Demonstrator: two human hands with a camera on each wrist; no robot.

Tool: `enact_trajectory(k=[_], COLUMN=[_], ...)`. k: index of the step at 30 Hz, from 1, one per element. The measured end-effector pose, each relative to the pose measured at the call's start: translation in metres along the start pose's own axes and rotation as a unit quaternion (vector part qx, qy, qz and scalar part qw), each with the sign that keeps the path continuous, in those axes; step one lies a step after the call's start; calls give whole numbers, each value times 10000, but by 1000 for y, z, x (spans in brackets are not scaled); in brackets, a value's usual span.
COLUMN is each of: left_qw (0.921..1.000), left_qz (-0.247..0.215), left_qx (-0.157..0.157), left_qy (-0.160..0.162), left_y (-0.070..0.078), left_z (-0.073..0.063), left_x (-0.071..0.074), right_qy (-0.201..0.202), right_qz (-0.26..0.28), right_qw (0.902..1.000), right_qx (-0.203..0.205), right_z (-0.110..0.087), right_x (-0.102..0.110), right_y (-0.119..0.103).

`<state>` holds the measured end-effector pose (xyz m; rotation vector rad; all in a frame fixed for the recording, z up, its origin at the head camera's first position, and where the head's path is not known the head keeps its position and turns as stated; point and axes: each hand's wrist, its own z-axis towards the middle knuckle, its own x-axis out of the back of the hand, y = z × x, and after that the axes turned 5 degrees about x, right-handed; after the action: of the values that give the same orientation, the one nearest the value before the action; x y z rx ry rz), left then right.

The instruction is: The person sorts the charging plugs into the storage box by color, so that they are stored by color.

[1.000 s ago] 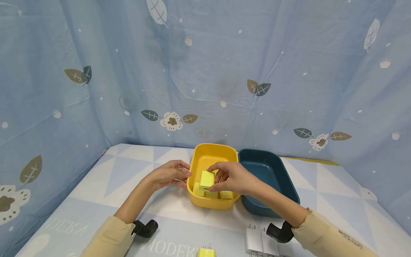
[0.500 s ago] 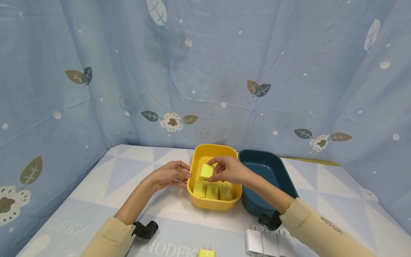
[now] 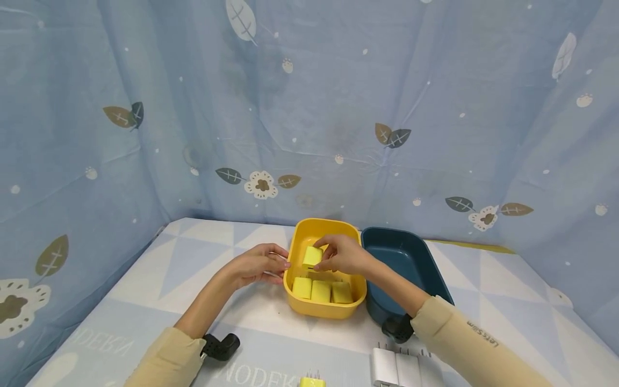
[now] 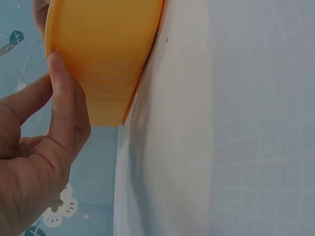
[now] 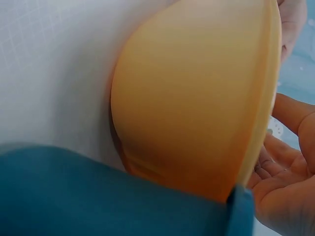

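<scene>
A yellow tub stands mid-table with three yellow charger plugs in a row along its near side. My right hand pinches a fourth yellow charger plug over the tub's middle, behind that row. My left hand holds the tub's left wall, with the thumb on the rim. In the right wrist view the tub's outer wall fills the frame and the plug is hidden.
A dark blue tub touches the yellow tub's right side. Near the front edge lie white charger plugs and one more yellow plug. Blue patterned cloth hangs behind and on both sides.
My right hand has carried the plug from over the near row back toward the tub's middle and lowered it. The left hand has kept its hold on the wall.
</scene>
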<state>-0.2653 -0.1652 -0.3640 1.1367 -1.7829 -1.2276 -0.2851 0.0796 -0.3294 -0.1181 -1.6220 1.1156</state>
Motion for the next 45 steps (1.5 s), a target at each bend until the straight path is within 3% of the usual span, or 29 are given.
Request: enact_trajectory(k=[9,21,34,45], left_qw=[10000,9999,9999,9999], left_qz=[21,29,-6,-8], left_qx=[19,81,117,116], left_qy=[30,83,89,104], left_y=[-1,0,2,2], left_z=[1,1,1,0], left_x=[0,-3,-2,-2], right_qy=[-9,-53,-55,-107], right_qz=[-362,-300,-188,17], right_qw=[9987,9968,9968,9990], right_qx=[-361,-735,-780,-424], right_z=[11,17,17,0], right_x=[-10,-12,-10,-6], right_y=[7,10,8,-3])
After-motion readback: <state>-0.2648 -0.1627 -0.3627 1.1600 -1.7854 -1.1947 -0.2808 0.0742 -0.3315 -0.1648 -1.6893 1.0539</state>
